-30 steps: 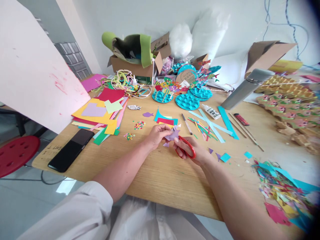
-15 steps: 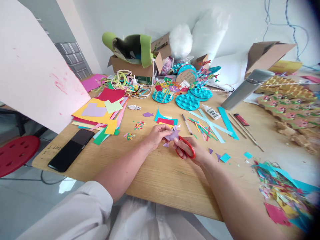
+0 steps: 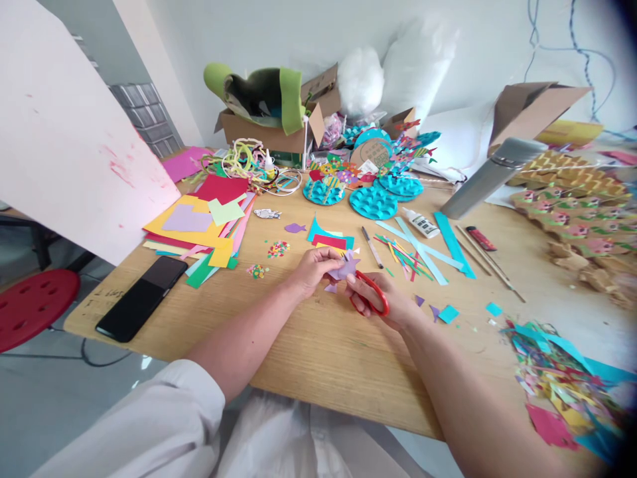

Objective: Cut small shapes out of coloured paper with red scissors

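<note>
Above the middle of the table, my left hand [image 3: 317, 269] pinches a small piece of purple paper [image 3: 347, 267] between thumb and fingers. My right hand [image 3: 377, 300] is closed round the red handles of a pair of scissors [image 3: 382, 300], whose blades meet the paper and are mostly hidden behind it and my fingers. On the tabletop just under the paper lies a pale purple scrap [image 3: 331, 288]. A purple paper fish [image 3: 295, 228] lies flat beyond my left hand. Small purple offcuts [image 3: 434, 312] and a blue paper square [image 3: 448, 314] rest right of my right hand.
Coloured paper sheets [image 3: 189, 222] and a phone [image 3: 142, 299] lie on the left. Blue discs [image 3: 373, 202], a pen [image 3: 371, 247], a glue bottle [image 3: 421, 223] and a grey flask [image 3: 490, 179] stand or lie beyond my hands. Paper scraps [image 3: 557, 378] are heaped at right.
The purple paper has tilted very slightly at the scissors. Both hands keep almost the same place, and the things on the table have not moved.
</note>
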{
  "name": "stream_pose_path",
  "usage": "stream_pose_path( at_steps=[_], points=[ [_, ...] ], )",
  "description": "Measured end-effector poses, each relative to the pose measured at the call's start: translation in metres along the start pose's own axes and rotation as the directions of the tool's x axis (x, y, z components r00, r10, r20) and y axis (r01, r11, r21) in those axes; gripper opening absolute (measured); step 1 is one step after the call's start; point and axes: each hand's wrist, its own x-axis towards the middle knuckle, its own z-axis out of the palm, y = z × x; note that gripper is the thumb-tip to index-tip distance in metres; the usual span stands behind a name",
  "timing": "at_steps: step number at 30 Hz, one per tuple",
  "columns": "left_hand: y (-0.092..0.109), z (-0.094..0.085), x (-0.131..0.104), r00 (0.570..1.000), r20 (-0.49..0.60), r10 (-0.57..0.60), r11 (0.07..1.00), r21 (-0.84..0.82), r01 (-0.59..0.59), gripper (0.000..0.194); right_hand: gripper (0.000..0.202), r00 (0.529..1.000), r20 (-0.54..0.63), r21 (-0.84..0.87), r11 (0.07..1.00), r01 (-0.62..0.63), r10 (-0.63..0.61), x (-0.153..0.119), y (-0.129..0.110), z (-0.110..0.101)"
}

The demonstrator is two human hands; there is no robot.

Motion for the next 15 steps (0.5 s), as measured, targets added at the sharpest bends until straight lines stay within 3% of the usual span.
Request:
stream_pose_path(
  at_steps=[15],
  points=[
    [0.0012,0.0002,-0.0011,1.000,0.007,-0.015,1.000,-0.017,0.015,0.022,0.046,1.000,0.008,0.017,1.000,0.018,-0.018,-0.0002,-0.0001,0.0007]
  ],
)
